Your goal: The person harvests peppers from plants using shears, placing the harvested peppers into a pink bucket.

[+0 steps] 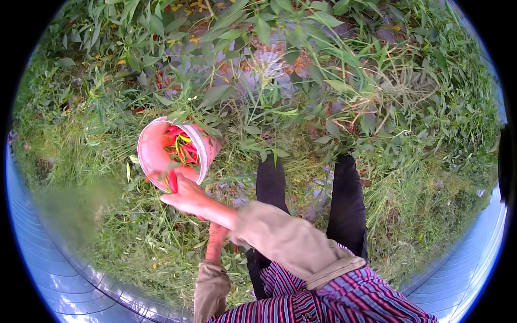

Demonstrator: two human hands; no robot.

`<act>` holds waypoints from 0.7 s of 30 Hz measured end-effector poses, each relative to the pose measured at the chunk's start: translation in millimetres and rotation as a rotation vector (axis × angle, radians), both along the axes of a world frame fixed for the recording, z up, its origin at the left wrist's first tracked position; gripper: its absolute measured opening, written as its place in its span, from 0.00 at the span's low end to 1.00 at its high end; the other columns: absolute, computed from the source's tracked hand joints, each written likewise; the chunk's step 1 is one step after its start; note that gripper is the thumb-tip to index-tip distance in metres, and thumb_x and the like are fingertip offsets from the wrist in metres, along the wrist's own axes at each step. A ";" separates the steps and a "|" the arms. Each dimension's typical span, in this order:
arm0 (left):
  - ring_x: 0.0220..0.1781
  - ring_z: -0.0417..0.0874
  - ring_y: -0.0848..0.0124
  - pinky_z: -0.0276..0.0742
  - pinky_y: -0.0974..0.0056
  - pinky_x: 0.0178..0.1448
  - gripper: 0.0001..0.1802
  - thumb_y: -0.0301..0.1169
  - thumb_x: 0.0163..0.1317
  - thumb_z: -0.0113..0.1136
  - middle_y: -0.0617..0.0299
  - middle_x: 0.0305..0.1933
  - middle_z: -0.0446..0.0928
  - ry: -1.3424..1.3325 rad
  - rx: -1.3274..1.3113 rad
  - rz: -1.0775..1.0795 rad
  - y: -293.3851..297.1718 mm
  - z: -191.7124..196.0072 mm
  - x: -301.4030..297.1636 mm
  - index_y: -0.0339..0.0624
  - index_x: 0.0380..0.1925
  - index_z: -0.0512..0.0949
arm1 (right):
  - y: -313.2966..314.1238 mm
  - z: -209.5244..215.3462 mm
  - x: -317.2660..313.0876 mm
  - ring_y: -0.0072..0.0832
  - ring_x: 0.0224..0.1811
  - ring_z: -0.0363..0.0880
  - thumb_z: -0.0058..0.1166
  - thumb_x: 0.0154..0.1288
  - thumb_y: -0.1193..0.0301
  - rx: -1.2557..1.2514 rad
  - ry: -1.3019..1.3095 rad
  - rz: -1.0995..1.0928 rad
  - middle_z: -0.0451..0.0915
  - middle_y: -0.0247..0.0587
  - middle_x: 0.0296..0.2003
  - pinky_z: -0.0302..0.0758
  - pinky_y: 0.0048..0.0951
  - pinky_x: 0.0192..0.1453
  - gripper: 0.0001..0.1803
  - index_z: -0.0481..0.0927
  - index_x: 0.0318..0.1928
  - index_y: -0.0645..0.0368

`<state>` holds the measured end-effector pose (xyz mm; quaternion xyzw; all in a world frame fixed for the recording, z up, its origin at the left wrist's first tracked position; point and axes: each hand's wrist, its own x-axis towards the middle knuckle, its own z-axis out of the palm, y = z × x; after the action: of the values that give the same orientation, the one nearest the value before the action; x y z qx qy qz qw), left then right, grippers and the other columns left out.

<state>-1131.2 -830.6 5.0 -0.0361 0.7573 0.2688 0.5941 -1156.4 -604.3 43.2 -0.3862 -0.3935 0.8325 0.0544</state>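
A pinkish-white bucket point(152, 148) stands tilted toward me on the grass at the left. Red chili peppers point(186, 151), with a few yellow-green ones, lie inside it. At the bucket's near rim is my right hand point(188, 196), its fingers closed on a red chili pepper point(172, 181) pointing into the opening. My right forearm crosses over my left one. Below it, my left hand point(217, 232) shows only in part; its fingers are hidden behind the right wrist, with a bit of red beside them.
Leafy pepper plants point(215, 32) fill the far side, with purplish-grey ground sheeting point(250, 81) between them. Dry stalks point(398, 97) lie at the far right. Grass point(107, 231) spreads around the bucket and my dark-trousered legs point(347, 199).
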 end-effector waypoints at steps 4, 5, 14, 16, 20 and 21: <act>0.51 0.76 0.71 0.74 0.67 0.52 0.35 0.22 0.55 0.61 0.54 0.54 0.73 -0.155 -0.031 0.023 -33.3 -14.6 -3.3 0.34 0.63 0.57 | 2.8 -33.9 -24.2 0.54 0.52 0.72 0.58 0.54 0.62 0.113 -0.317 0.305 0.70 0.62 0.50 0.70 0.44 0.57 0.36 0.60 0.59 0.68; 0.52 0.75 0.71 0.74 0.67 0.53 0.38 0.21 0.54 0.62 0.53 0.55 0.73 -0.154 -0.070 -0.015 -38.4 -21.2 -4.8 0.34 0.64 0.56 | 9.3 -45.0 -16.8 0.53 0.50 0.73 0.57 0.54 0.63 0.255 -0.277 0.148 0.71 0.62 0.48 0.71 0.44 0.55 0.32 0.63 0.56 0.68; 0.41 0.82 0.66 0.76 0.65 0.48 0.12 0.24 0.58 0.58 0.53 0.40 0.81 0.039 0.018 -0.345 64.1 -52.1 -9.9 0.31 0.41 0.75 | 164.9 -227.5 114.9 0.46 0.55 0.72 0.53 0.56 0.63 0.850 -0.929 0.574 0.77 0.51 0.48 0.72 0.47 0.56 0.21 0.75 0.46 0.65; 0.40 0.82 0.63 0.77 0.64 0.47 0.11 0.24 0.57 0.58 0.52 0.38 0.80 0.121 0.094 -0.382 92.4 -54.8 -12.6 0.32 0.40 0.75 | 121.6 -246.4 128.8 0.43 0.59 0.68 0.53 0.57 0.61 0.767 -0.996 0.782 0.75 0.47 0.52 0.70 0.50 0.54 0.24 0.73 0.52 0.61; 0.36 0.81 0.56 0.77 0.59 0.42 0.10 0.21 0.54 0.58 0.52 0.33 0.78 0.373 0.429 -0.604 154.0 -68.7 -7.3 0.34 0.38 0.76 | 58.8 -246.0 126.3 0.36 0.57 0.65 0.52 0.55 0.69 0.959 -0.965 1.149 0.79 0.28 0.43 0.68 0.43 0.42 0.14 0.80 0.43 0.53; 0.33 0.79 0.55 0.75 0.57 0.38 0.09 0.20 0.53 0.58 0.52 0.33 0.76 0.409 0.549 -0.617 162.9 -78.2 -5.3 0.35 0.37 0.75 | 51.4 -236.1 119.3 0.36 0.55 0.65 0.52 0.56 0.69 0.989 -0.874 1.136 0.79 0.27 0.39 0.68 0.43 0.42 0.13 0.80 0.42 0.53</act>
<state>-1136.5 -667.7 -73.2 0.4034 0.7351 0.2717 0.4724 -1037.1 -552.9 -192.9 -0.3481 -0.8288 0.2443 -0.3636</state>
